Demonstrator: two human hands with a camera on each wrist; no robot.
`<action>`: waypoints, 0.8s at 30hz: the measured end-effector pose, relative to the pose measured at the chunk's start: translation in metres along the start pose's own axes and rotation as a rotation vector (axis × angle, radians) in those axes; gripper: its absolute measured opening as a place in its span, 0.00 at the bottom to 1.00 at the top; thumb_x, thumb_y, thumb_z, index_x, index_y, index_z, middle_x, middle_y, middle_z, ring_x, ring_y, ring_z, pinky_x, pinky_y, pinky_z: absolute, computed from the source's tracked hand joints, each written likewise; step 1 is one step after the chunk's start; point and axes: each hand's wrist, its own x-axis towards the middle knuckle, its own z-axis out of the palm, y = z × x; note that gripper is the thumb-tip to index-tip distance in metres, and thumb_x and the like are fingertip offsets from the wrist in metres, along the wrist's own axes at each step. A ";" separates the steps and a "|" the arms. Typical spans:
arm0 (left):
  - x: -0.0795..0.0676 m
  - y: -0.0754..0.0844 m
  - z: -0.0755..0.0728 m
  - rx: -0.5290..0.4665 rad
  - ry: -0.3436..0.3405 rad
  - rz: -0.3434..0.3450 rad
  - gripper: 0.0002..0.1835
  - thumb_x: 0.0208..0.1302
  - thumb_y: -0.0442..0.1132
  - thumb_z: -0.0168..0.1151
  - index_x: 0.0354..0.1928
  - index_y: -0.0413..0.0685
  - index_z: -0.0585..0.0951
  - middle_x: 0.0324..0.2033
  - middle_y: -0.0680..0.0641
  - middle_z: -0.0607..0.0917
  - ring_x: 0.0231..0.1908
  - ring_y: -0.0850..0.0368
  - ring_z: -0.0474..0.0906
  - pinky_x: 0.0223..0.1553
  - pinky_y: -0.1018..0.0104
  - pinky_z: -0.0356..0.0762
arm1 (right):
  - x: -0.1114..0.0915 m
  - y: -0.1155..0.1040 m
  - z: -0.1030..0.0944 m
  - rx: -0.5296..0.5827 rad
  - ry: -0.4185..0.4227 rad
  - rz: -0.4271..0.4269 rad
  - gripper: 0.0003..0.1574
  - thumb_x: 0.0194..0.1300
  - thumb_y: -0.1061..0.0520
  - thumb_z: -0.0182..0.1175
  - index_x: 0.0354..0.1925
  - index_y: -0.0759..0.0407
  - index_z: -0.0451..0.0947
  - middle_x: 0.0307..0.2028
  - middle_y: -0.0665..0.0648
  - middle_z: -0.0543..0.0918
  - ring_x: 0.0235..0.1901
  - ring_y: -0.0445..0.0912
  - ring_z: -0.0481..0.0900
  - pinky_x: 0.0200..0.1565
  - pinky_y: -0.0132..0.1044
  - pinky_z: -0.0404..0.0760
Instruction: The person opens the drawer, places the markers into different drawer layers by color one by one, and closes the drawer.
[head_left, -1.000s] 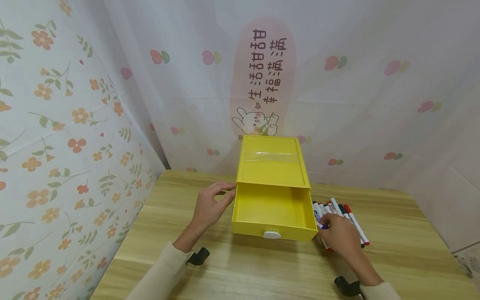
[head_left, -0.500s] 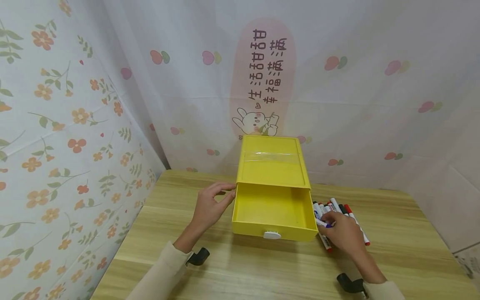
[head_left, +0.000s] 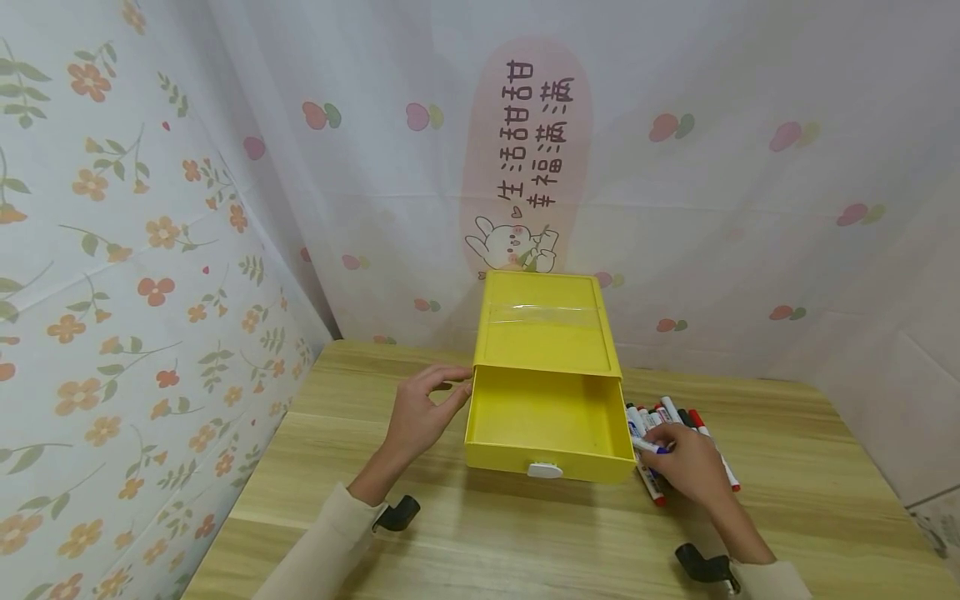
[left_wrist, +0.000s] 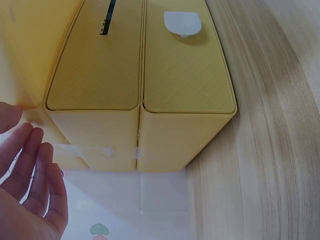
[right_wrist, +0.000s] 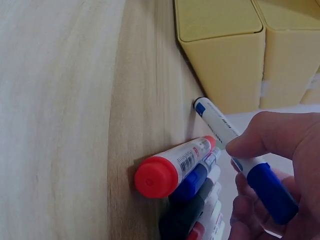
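Note:
My right hand pinches a white whiteboard marker with a blue cap between thumb and fingers. The marker is tilted above several other markers lying on the table, with red, blue and black caps. A yellow drawer unit stands left of them, its top drawer pulled out and nothing visible inside. My left hand rests its fingertips against the unit's left side, near the front edge. In the left wrist view, the left fingers are only gently bent and hold nothing.
Below the pulled-out drawer are more yellow drawers, one with a white handle. Clear tape crosses the unit's top. A patterned curtain hangs behind the wooden table.
My right hand has lifted the blue-capped marker slightly from the pile and shifted a little to the right. The left hand and the drawer unit stay where they were.

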 end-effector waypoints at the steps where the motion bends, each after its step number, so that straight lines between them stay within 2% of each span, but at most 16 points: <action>1: 0.000 0.000 0.000 0.001 0.001 0.000 0.10 0.71 0.31 0.75 0.51 0.40 0.93 0.48 0.45 0.94 0.49 0.44 0.91 0.50 0.41 0.90 | 0.000 0.000 0.000 0.009 -0.003 0.009 0.17 0.63 0.54 0.78 0.45 0.66 0.89 0.37 0.57 0.89 0.36 0.52 0.84 0.35 0.43 0.82; 8: 0.000 0.000 0.000 -0.008 -0.002 0.010 0.10 0.71 0.31 0.75 0.51 0.39 0.93 0.48 0.44 0.93 0.49 0.44 0.91 0.50 0.38 0.89 | 0.001 0.002 -0.003 0.047 0.001 0.058 0.21 0.67 0.54 0.75 0.49 0.69 0.87 0.38 0.61 0.88 0.33 0.52 0.77 0.33 0.41 0.77; 13: 0.001 0.001 0.000 -0.012 -0.003 0.009 0.10 0.71 0.30 0.75 0.51 0.39 0.93 0.48 0.44 0.93 0.49 0.43 0.91 0.50 0.37 0.89 | 0.001 0.004 -0.003 0.055 0.006 0.082 0.22 0.68 0.53 0.74 0.51 0.69 0.86 0.42 0.65 0.88 0.36 0.54 0.78 0.34 0.40 0.78; 24: 0.000 0.000 0.000 -0.015 0.001 0.009 0.09 0.71 0.31 0.75 0.51 0.40 0.93 0.48 0.45 0.94 0.49 0.44 0.91 0.49 0.37 0.89 | -0.004 0.001 -0.011 0.112 0.007 0.112 0.19 0.69 0.54 0.73 0.52 0.66 0.84 0.43 0.64 0.87 0.35 0.53 0.78 0.31 0.40 0.80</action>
